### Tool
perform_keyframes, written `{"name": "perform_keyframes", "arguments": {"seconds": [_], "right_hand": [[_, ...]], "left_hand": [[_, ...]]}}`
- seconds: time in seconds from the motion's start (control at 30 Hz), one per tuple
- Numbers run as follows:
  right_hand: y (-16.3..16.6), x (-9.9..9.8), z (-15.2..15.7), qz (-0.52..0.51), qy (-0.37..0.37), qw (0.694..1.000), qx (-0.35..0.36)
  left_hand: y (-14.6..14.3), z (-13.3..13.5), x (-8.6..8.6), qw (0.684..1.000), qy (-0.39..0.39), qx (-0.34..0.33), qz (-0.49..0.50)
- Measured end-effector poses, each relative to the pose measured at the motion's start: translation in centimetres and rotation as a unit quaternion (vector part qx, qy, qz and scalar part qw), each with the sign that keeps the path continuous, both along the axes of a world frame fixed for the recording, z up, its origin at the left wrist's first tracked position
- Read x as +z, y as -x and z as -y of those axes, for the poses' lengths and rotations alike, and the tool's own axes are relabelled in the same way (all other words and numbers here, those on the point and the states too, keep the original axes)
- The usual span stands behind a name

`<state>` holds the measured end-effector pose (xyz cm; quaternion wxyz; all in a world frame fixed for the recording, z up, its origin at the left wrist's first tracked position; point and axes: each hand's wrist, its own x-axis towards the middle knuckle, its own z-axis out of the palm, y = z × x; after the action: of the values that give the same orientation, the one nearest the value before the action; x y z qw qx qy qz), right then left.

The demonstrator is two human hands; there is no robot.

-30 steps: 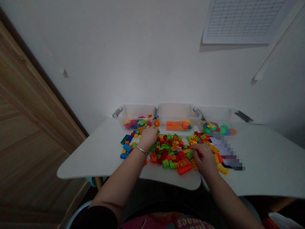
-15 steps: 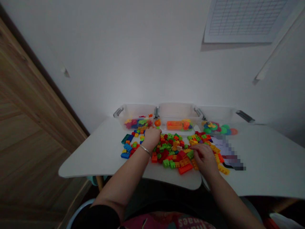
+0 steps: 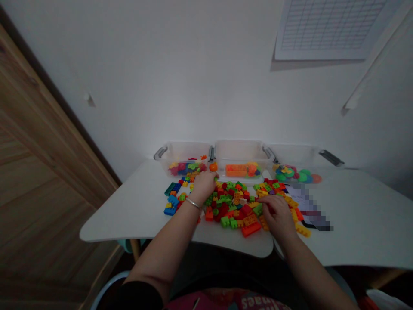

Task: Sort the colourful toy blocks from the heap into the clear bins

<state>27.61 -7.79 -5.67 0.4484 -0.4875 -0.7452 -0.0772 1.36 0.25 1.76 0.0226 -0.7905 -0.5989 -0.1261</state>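
A heap of coloured plastic building blocks (image 3: 234, 202) lies on the white table (image 3: 135, 206) in front of me. My left hand (image 3: 203, 186), with a bracelet on the wrist, rests on the far left part of the heap with its fingers curled over blocks near a small orange piece (image 3: 213, 167). My right hand (image 3: 277, 212) lies on the right side of the heap, fingers bent and pinching among red and orange blocks. What either hand holds is hidden.
Three clear plastic bins stand along the wall: the left bin (image 3: 183, 156), the middle bin (image 3: 240, 157) and the right bin (image 3: 297, 160), each with coloured pieces. A paper sheet (image 3: 306, 204) lies right of the heap. A wooden door (image 3: 38, 172) is at left.
My left hand has shifted slightly forward and right toward the orange piece. My right hand has stayed on the right of the heap, its fingers working a little.
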Motion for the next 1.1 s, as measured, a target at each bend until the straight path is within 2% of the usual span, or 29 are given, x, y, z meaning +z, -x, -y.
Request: {"name": "perform_keyframes", "arguments": {"seconds": [0.23, 0.3, 0.37, 0.43, 0.5, 0.63, 0.87, 1.1], "right_hand": [[0.0, 0.0, 0.0, -0.010, 0.004, 1.000, 0.000], [0.0, 0.1, 0.0, -0.012, 0.006, 1.000, 0.001], [0.1, 0.1, 0.1, -0.009, 0.003, 1.000, 0.003], [0.1, 0.2, 0.1, -0.006, -0.002, 1.000, 0.003], [0.2, 0.2, 0.1, -0.004, -0.008, 1.000, 0.003], [0.1, 0.2, 0.1, -0.001, -0.018, 1.000, 0.009], [-0.1, 0.1, -0.1, 0.006, -0.026, 1.000, 0.011], [0.0, 0.2, 0.0, -0.002, -0.008, 1.000, 0.006]], "left_hand": [[1.2, -0.3, 0.4, 0.999, -0.004, -0.019, 0.045], [1.6, -0.6, 0.9, 0.993, -0.026, -0.047, 0.102], [1.9, -0.7, 1.5, 0.972, -0.079, -0.064, 0.213], [2.0, -0.7, 2.1, 0.935, -0.146, -0.055, 0.317], [2.4, -0.8, 2.7, 0.910, -0.205, -0.032, 0.360], [3.6, -1.7, 3.2, 0.904, -0.262, 0.018, 0.336], [5.1, -3.7, 2.4, 0.943, -0.219, 0.064, 0.243], [4.7, -3.2, 2.7, 0.958, -0.199, 0.078, 0.191]]}}
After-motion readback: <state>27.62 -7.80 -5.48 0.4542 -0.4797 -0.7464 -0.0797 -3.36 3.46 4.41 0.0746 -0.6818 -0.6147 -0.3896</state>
